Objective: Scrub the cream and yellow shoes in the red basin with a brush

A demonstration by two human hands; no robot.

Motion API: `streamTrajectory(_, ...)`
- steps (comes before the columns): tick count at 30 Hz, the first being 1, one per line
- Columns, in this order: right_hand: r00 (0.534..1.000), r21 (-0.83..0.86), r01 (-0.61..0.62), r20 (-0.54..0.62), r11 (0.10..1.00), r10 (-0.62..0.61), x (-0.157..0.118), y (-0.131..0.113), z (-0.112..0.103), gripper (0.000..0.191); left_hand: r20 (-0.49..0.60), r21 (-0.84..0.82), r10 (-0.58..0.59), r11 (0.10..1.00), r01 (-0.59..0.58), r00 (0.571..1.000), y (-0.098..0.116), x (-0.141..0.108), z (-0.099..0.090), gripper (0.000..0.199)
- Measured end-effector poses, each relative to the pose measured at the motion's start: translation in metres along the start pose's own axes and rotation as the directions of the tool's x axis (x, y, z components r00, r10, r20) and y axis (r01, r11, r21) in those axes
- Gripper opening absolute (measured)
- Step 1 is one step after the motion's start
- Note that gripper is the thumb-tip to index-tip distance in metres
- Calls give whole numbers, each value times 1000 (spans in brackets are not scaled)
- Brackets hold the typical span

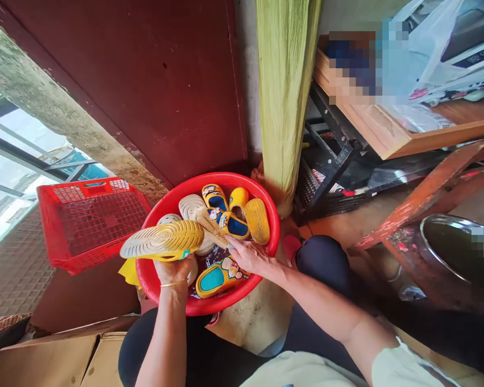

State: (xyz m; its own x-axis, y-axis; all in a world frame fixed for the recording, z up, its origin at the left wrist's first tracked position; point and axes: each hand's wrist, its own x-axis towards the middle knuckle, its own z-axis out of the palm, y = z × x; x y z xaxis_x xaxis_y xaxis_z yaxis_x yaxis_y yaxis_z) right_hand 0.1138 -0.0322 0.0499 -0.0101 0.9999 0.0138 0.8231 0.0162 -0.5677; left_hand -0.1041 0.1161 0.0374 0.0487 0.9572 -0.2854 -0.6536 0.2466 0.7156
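My left hand (173, 269) is closed around a yellow slipper (163, 239), its ridged, pale-worn sole turned up above the left rim of a red basin (207, 308). Over the basin's middle, my right hand (250, 255) grips a beige scrub brush (212, 227) that points up and to the left, apart from the held sole. Several more yellow slippers lie in the dark, sudsy water. One with a turquoise insole (212, 281) sits near the front rim, below my right hand. Another, sole outward (257, 221), leans on the right wall.
A red plastic crate (105, 188) stands left of the basin, by the wall. Behind are a dark red door panel (145, 80) and a yellow-green curtain (286, 107). To the right are a wooden drawer (395, 141), a reddish wooden frame (427, 199) and a metal pot (443, 219). Cardboard (44, 360) lies front left.
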Motion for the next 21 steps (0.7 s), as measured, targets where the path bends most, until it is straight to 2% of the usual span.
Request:
streamTrajectory(2,997,-4,-76,2,997,76,4,2,-5,56,-100,-12,-58,998,57,993,-3,-10,8,30)
streamTrajectory(4,985,13,-172,-19,985,172,9,7,-16,57,-135,-20,-124,992,122,983,-6,-18,15,25)
streamTrajectory(6,970,49,-231,-68,972,234,14,13,-28,58,-106,40,-168,984,173,980,-8,-22,24,20)
streamTrajectory(8,964,82,-231,-120,970,239,16,19,-40,58,-40,138,-191,971,194,981,-10,-23,38,22)
streamTrajectory(11,966,115,-191,-152,975,208,13,22,-53,58,81,249,-230,947,204,970,-17,-22,70,37)
streamTrajectory(13,963,146,-193,-164,970,216,10,24,-59,58,90,338,-306,905,260,948,-25,-23,91,44)
streamTrajectory(15,955,163,-217,-169,962,244,7,25,-64,58,80,392,-354,871,297,932,-33,-27,103,44)
streamTrajectory(18,944,144,-257,-173,956,280,7,29,-70,58,178,381,-368,881,281,913,-37,-42,100,41)
streamTrajectory(20,943,138,-254,-186,957,277,7,31,-71,58,200,393,-357,882,259,913,-32,-51,84,38)
streamTrajectory(21,944,142,-243,-192,960,267,8,32,-72,58,172,414,-329,880,235,929,-26,-53,72,36)
